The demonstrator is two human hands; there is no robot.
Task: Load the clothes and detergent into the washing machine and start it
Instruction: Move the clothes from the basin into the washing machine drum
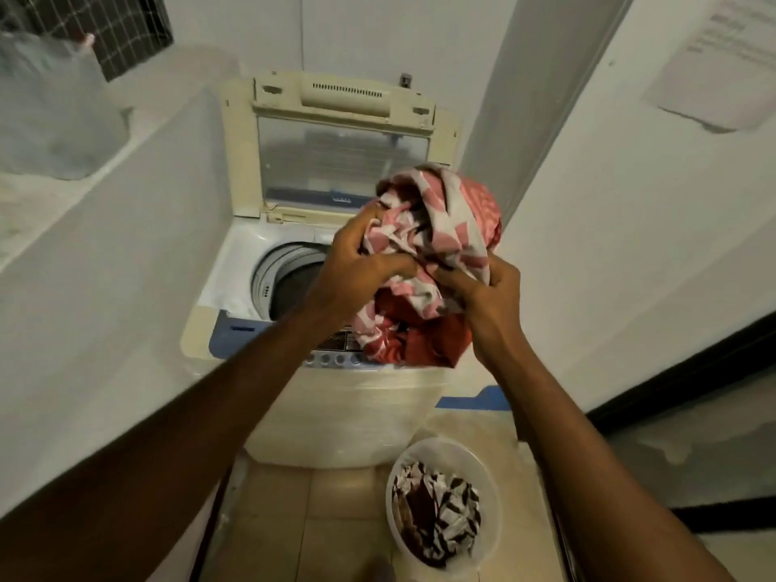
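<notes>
**One armful in the air, the wash barely begun**

Both hands are busy with the same load. The left hand (pixel 357 262) and the right hand (pixel 487 300) are clenched around a bundle of clothes (pixel 432 262), pink-and-white patterned cloth mixed with dark red, held bunched up between them at about the height of the machine's top. Neither hand has a free finger; the cloth spills out above and below the grip.

Just beneath and a little to the left of the hands sits the washing machine (pixel 336 405), its lid (pixel 340 153) standing upright behind the bundle. The drum (pixel 289 279) is open under the left wrist, and what I can see of it looks dark and bare, though the arm covers part of it. The control panel (pixel 336 350) lies directly below the bundle, partly hidden by hanging cloth.

Down by the right forearm, on the floor, a white basin (pixel 491 468) holds more clothes (pixel 436 518), brown and white.

My reading: the lid is up and this armful is about to go in, so the loading is only starting. The basin's load, the detergent and the start button all remain. I can see no detergent anywhere.
</notes>
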